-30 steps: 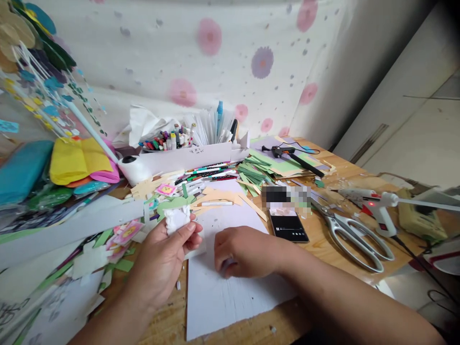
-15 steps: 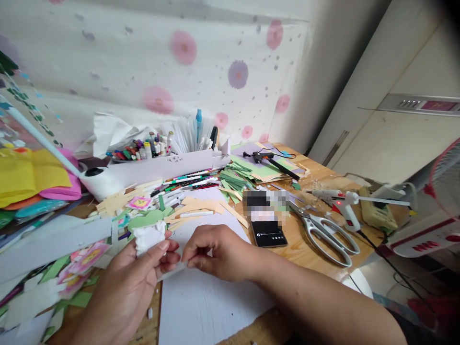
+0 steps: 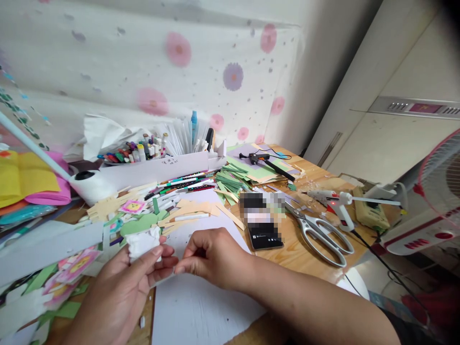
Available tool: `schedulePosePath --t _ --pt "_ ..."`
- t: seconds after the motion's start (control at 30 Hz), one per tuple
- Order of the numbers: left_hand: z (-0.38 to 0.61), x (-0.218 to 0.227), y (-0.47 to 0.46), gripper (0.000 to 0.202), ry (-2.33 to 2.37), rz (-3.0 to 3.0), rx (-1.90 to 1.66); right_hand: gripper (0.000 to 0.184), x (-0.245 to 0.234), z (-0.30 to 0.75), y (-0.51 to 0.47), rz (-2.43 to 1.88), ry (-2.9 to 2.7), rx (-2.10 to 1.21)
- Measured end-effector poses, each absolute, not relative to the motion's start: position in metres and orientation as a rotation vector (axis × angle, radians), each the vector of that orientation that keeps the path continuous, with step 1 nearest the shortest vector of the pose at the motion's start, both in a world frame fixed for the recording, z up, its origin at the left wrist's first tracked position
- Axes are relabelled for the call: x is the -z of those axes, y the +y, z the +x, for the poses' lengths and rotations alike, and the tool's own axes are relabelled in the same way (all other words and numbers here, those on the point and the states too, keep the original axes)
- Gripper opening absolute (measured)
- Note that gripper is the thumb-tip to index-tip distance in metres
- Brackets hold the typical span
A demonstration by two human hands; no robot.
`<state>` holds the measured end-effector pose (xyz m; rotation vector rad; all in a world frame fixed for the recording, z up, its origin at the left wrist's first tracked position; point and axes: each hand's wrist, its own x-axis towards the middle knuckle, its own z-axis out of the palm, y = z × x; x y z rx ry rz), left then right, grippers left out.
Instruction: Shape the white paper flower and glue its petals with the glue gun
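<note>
My left hand [image 3: 131, 282] is closed, its thumb pressing a small crumpled white piece, apparently paper [image 3: 143, 243], against the fingers. Close beside it, my right hand [image 3: 212, 258] is in a pinch with thumb and index finger together near the left fingertips. A thin pale edge shows below the two sets of fingertips, but I cannot make out what the right hand grips. Both hands are above a large white sheet [image 3: 201, 306] on the wooden table. A white marker [image 3: 191, 217] lies on the sheet beyond the hands.
A phone [image 3: 264, 237] and large scissors [image 3: 323, 239] lie to the right. Behind the scissors stands a white glue gun [image 3: 339, 206] with a lit red light. Paper scraps [image 3: 138, 223] cover the left. A box [image 3: 161, 167] of markers stands at the back; a fan [image 3: 438, 191] is far right.
The view has shifted slightly, moving the surroundings left in the picture. My right fingertips have moved slightly left and down, closer to the left fingers. The white piece stays in my left hand.
</note>
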<state>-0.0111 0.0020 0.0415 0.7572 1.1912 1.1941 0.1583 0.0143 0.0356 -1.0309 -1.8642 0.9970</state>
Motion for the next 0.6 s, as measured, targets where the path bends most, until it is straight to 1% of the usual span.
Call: schedulePosePath --t 0.07,0.13,0.27,0.3,0.43,0.6 --pt "-0.0107 -0.0417 0.0023 0.021 1.195 0.751 -1.18 0.036 -0.0351 0.1592 0.0136 -1.052 -1.832 -1.012" --pt "-0.0102 -0.0422 0.0021 0.022 1.195 0.755 -1.183 0.034 -0.0347 0.1599 0.0135 -0.969 -1.795 -1.047" --pt "-0.0093 -0.0425 0.0016 0.021 1.186 0.764 -1.2 0.012 -0.0372 0.1606 0.0148 -0.752 -1.805 -1.077" --pt "-0.0093 -0.0423 0.0017 0.021 1.182 0.764 -1.198 0.01 -0.0382 0.1607 0.0154 -0.724 -1.826 -1.055" --pt "-0.0103 -0.0412 0.0022 0.021 1.184 0.764 -1.189 0.012 -0.0389 0.1606 0.0179 -0.675 -1.868 -1.019" --pt "-0.0106 -0.0416 0.0018 0.019 1.183 0.762 -1.161 0.009 -0.033 0.1595 0.019 -0.655 -1.801 -1.042"
